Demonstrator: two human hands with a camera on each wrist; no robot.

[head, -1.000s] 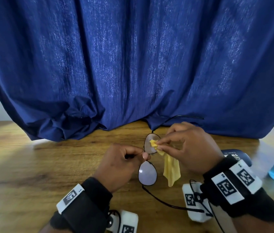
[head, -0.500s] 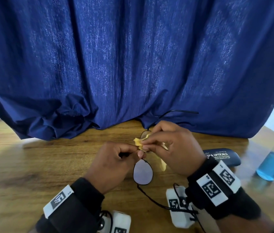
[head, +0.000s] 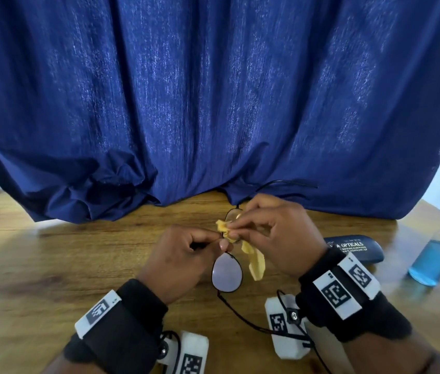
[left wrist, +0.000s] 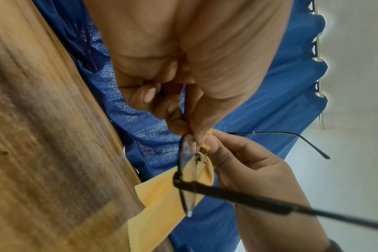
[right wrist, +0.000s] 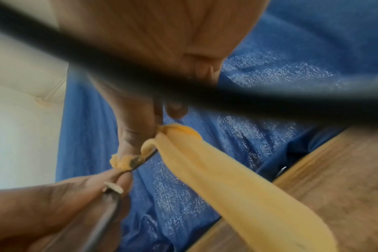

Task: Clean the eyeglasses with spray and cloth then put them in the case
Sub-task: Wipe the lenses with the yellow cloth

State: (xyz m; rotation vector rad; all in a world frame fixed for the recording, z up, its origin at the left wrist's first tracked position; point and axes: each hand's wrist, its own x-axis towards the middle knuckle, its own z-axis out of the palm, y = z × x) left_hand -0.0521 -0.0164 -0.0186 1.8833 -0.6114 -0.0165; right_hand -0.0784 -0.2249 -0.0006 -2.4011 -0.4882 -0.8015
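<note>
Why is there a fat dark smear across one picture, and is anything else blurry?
Right wrist view: a thin black glasses arm sits too close to focus. Head view: sharp, though the wide lens bows the dark blue curtain. Left wrist view: the brown wooden table is streaked.

Case (head: pixel 355 249) on table (head: pixel 51 265), right of hands; bottle (head: pixel 433 261) further right.
</note>
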